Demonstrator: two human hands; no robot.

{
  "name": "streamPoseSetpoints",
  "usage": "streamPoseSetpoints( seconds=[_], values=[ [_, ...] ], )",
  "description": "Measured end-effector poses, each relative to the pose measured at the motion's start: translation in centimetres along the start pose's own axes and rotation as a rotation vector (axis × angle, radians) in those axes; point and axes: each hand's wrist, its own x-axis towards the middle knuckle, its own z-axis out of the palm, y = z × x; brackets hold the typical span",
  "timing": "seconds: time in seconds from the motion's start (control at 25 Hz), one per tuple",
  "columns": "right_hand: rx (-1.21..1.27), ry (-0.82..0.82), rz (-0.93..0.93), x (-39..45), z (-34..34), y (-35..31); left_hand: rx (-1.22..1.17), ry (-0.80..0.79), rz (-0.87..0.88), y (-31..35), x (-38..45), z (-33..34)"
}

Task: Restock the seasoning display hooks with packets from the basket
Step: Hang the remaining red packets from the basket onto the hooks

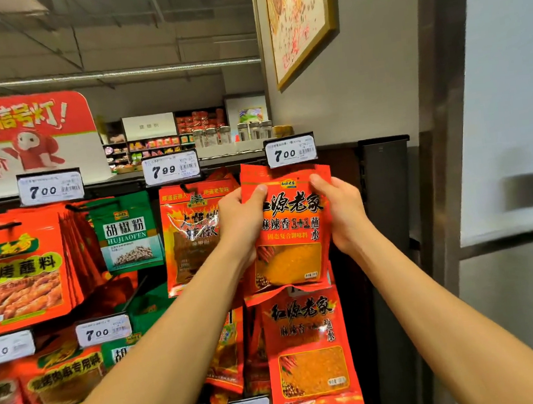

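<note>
Both hands, left (242,218) and right (344,209), grip clamped on red packet (291,232) edges between them

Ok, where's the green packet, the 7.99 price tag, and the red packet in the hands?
green packet (128,234): head view, white label on its front
7.99 price tag (171,168): head view, middle of the tag
red packet (293,228): head view, printed front between both hands

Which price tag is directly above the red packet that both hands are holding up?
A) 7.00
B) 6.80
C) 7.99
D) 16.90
A: the red packet, gripped by the left hand and the right hand, has its top edge just under the price tag that reads 7.00.
</note>
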Motion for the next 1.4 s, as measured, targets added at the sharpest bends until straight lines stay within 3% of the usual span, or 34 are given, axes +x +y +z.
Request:
streamPoseSetpoints(
  seconds=[0.24, 0.52, 0.72, 0.8, 0.92, 1.16, 1.28, 1.4],
  values=[
    [-0.202, 0.221, 0.029, 2.0, 0.4, -0.4, 0.050, 0.031, -0.013, 0.2, 1.0, 1.1],
    [-0.293, 0.249, 0.037, 3.4, 1.1, 0.0, 0.114, 0.082, -0.071, -0.7, 2.4, 1.0],
    [-0.322, 0.008, 0.093, 0.6, -2.6, 3.2, 0.358, -0.042, -0.004, -4.2, 0.3, -2.8],
    [-0.454, 0.052, 0.054, 1.3, -2.8, 4.3, 0.426, -0.028, 0.008, -5.4, 0.6, -3.3],
    [-0.520, 0.171, 0.075, 4.7, -1.3, 5.5, 0.547, 0.120, 0.014, -6.5, 3.3, -2.1],
    [-0.755, 0.230, 0.179, 10.7, -0.7, 7.8, 0.770, 0.240, -0.140, -8.5, 9.1, -0.1],
    [-0.774, 0.211, 0.183, 10.1, -0.9, 7.8, 0.743, 0.212, -0.152, -8.7, 9.2, -0.1],
    [-0.835, 0.220, 0.033, 6.2, -1.5, 6.4, 0.635, 0.116, -0.013, -7.2, 6.0, -2.4]
  ],
)
